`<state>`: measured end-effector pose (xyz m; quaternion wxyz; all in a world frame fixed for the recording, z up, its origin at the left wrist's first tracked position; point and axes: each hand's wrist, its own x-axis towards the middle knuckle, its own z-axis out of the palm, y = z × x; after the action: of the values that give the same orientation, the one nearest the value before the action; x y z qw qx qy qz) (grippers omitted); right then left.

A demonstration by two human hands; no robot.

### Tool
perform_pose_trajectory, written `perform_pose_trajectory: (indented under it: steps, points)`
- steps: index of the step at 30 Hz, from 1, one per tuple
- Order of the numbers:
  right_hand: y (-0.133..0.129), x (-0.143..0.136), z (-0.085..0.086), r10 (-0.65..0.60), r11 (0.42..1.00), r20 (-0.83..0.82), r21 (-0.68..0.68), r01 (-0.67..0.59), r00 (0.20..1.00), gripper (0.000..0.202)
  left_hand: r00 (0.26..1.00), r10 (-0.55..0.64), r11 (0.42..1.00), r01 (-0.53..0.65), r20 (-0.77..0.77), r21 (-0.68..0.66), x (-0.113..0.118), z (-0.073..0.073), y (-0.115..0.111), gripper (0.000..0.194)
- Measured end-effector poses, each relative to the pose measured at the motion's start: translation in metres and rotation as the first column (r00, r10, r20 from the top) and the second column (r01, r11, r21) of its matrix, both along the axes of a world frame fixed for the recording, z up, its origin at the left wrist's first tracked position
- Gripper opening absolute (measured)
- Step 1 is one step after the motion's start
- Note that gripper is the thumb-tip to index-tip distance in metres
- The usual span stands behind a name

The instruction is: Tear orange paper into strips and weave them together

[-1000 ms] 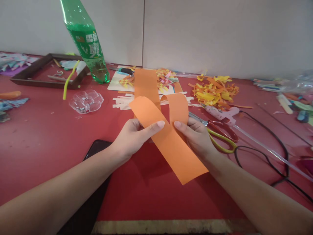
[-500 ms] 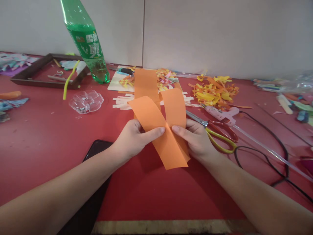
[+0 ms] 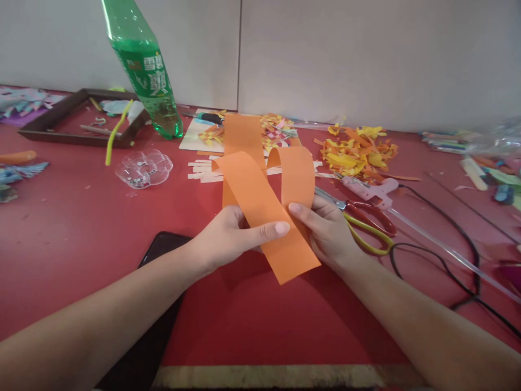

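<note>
Two curling orange paper strips cross above the red table. My left hand (image 3: 240, 233) pinches the left paper strip (image 3: 252, 190), thumb on top and fingers hidden underneath. That strip slants from upper left down to a free end at lower right, lying over the other one. The right paper strip (image 3: 299, 174) loops over at its top, and my right hand (image 3: 325, 225) grips it near the crossing, its thumb on the paper and its fingers behind. Farther back, another wide orange paper strip (image 3: 243, 141) extends away from me; whether it joins the held strips I cannot tell.
Right of my hands lie scissors (image 3: 368, 225) and a pink glue gun (image 3: 372, 190) with its black cord. Yellow and orange paper scraps (image 3: 358, 155) are heaped behind. At left are a green bottle (image 3: 148, 81), a clear petal-shaped dish (image 3: 144, 169), a dark frame (image 3: 73, 140) and a black phone (image 3: 163, 250).
The left strip has slid over the right one, so its lower end overlaps more. My left thumb has shifted right and slightly down. The right strip's loop has rounded and moved right.
</note>
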<state>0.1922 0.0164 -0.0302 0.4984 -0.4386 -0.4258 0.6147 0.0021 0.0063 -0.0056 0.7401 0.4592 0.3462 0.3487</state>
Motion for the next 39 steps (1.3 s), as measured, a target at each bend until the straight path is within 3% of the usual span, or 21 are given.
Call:
perform_pose_trajectory:
  steps: [6, 12, 22, 28, 31, 35, 39]
  points:
    - [-0.0040, 0.0027, -0.0015, 0.099, 0.995, 0.006, 0.006, -0.099, 0.995, 0.017, 0.991, 0.092, 0.995, -0.087, -0.102, 0.051, 0.0004, -0.0006, -0.0002, 0.034]
    - [-0.0027, 0.0046, -0.0053, 0.045, 0.998, 0.104, 0.043, -0.050, 0.994, 0.015, 0.988, 0.117, 0.991, -0.110, -0.099, 0.074, 0.0017, -0.0007, 0.0004, 0.036]
    - [-0.0013, 0.0026, -0.0051, 0.013, 0.999, 0.020, 0.043, -0.014, 1.000, 0.012, 0.987, 0.149, 0.989, -0.148, -0.067, 0.011, 0.0017, -0.0017, 0.0007, 0.035]
    - [0.0006, 0.0019, -0.0031, -0.029, 0.999, 0.063, 0.036, 0.026, 0.998, 0.017, 0.995, 0.055, 0.998, -0.054, -0.078, 0.016, -0.0001, 0.0004, 0.0001, 0.030]
    - [0.0008, 0.0002, -0.0011, -0.004, 0.998, 0.054, 0.061, 0.001, 0.999, 0.017, 0.991, 0.040, 0.998, -0.035, -0.125, 0.042, -0.0006, 0.0006, 0.0003, 0.031]
    - [-0.0005, -0.0022, -0.0014, 0.044, 0.994, 0.054, 0.095, -0.050, 0.998, 0.018, 0.948, 0.134, 0.986, -0.098, -0.289, 0.136, -0.0010, -0.0014, 0.0003, 0.034]
    - [-0.0032, -0.0035, -0.0014, -0.006, 0.990, 0.110, 0.144, -0.010, 0.994, 0.019, 0.931, 0.200, 0.965, -0.134, -0.305, 0.223, 0.0001, -0.0022, -0.0015, 0.035]
